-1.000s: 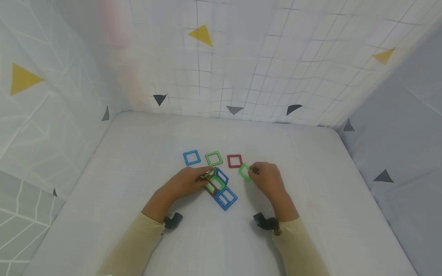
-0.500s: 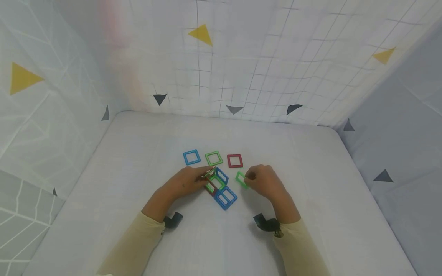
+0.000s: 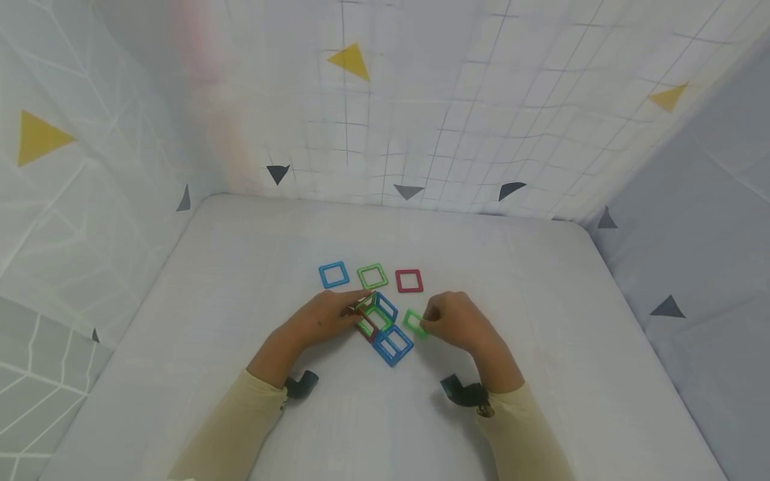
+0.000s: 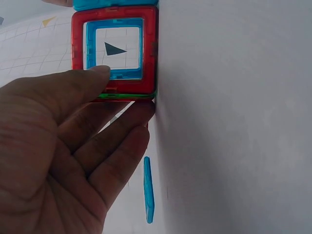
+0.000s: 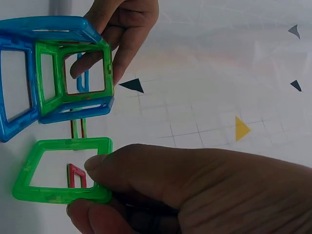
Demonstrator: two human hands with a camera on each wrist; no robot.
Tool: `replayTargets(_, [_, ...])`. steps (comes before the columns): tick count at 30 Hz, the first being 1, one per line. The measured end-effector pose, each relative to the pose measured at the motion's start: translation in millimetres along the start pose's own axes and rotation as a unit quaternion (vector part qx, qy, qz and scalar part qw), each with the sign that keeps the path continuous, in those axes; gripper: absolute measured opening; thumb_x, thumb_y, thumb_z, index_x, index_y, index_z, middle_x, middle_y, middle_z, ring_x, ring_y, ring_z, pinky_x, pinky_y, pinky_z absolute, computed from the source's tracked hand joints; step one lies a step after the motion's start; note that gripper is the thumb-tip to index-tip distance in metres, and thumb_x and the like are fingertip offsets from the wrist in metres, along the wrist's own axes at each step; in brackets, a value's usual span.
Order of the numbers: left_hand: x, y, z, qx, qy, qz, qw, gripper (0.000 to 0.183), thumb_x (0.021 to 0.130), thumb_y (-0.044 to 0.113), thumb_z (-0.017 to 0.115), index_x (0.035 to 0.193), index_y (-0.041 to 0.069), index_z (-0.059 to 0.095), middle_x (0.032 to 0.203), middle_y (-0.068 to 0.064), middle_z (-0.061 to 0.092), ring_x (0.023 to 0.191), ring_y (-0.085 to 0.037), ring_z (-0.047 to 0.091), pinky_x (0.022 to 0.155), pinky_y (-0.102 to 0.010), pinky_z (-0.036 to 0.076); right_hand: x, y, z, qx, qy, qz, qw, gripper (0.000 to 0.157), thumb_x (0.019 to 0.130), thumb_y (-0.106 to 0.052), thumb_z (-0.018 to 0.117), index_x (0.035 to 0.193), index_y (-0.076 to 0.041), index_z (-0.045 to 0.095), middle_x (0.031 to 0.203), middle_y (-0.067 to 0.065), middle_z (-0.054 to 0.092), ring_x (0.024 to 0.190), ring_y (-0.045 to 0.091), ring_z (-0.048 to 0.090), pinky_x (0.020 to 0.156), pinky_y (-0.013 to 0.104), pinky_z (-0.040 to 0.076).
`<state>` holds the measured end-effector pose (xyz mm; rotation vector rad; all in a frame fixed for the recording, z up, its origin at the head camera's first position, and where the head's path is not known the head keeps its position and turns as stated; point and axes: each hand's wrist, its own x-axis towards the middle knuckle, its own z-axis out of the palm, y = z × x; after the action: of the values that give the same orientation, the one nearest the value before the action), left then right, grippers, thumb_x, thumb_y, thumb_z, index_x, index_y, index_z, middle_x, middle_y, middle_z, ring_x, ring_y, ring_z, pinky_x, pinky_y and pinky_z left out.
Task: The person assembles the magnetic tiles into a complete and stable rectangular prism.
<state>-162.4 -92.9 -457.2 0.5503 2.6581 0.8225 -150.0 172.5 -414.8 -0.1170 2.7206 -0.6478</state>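
Note:
My left hand (image 3: 325,317) grips a partly built box of square magnetic tiles, thumb on its red tile (image 4: 151,53) and fingers on another side. A green tile lies flat as the box's base, with red, green and blue (image 5: 78,106) tiles standing around it. Blue tiles (image 3: 403,349) also join its near corner, one lying on the table and one upright. To the right of the box, my right hand (image 3: 460,321) pinches a loose green magnetic tile (image 5: 53,195) by one edge between thumb and fingers. That tile is tilted and apart from the box.
Behind the box, a blue tile (image 3: 325,277), a green tile (image 3: 362,277) and a red tile (image 3: 409,290) lie in a row on the white table (image 3: 541,321). Patterned cloth walls (image 3: 433,100) surround the table's back and sides.
My right hand has brought the green tile left and nearer to me, closer to the box. The left hand and the box have stayed in place.

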Motion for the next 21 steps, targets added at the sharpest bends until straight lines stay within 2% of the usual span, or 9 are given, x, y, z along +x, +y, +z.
replayTargets(8, [-0.5,-0.4,0.2,0.002,0.005,0.009,0.9999,0.057,0.095,0.028,0.069,0.148,0.034,0.048,0.122,0.010,0.066,0.108,-0.009,0.059,0.098,-0.034,0.053,0.1,-2.6,3.2,-0.005,-0.006,-0.013,1.000,0.008,0.085,-0.021,0.079,0.081,-0.018,0.072,0.074,-0.003,0.065,0.073,0.018,0.060,0.069,0.030,0.054])
replayTargets(21, [-0.4,-0.1,0.1,0.004,0.004,0.005,1.0000,0.057,0.095,0.029,0.069,0.148,0.035,0.048,0.122,0.010,0.065,0.109,-0.010,0.058,0.099,-0.034,0.053,3.8,1.2,6.4,0.039,-0.021,-0.037,0.998,0.006,0.085,-0.021,0.079,0.088,-0.018,0.074,0.080,-0.005,0.067,0.076,0.017,0.061,0.073,0.031,0.056])
